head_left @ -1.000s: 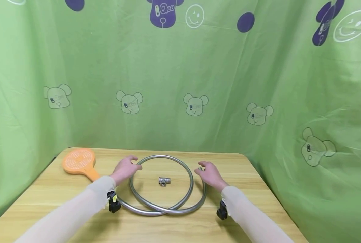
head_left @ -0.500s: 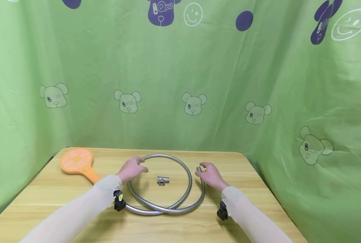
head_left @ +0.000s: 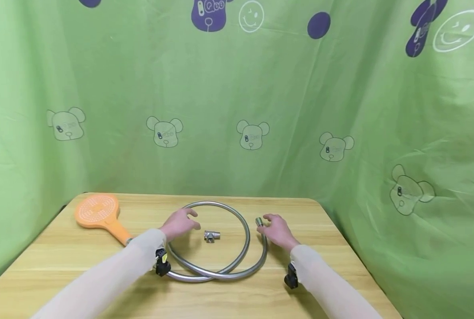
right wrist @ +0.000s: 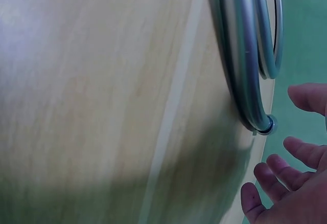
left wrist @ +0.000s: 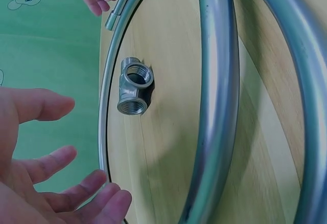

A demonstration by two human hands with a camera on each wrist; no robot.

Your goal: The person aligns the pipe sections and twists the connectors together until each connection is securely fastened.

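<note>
Both left hand [head_left: 178,223] and right hand [head_left: 277,231] hover empty, fingers loosely spread (a reaching step, seemingly); silver metal tee fitting [head_left: 211,236] at left's four o'clock, shiny grey looped hose [head_left: 222,276] ending at right's ten, likely needing a pinch next.

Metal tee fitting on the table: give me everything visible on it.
The tee fitting looks like shiny silver metal, T-shaped, with three ends: two collared openings with internal threads and a narrower end with external threading. It lies on the wood-look table, inside the loop of the hose but apart from it. Nothing is screwed on. The left hand is nearest, not touching it.
</note>
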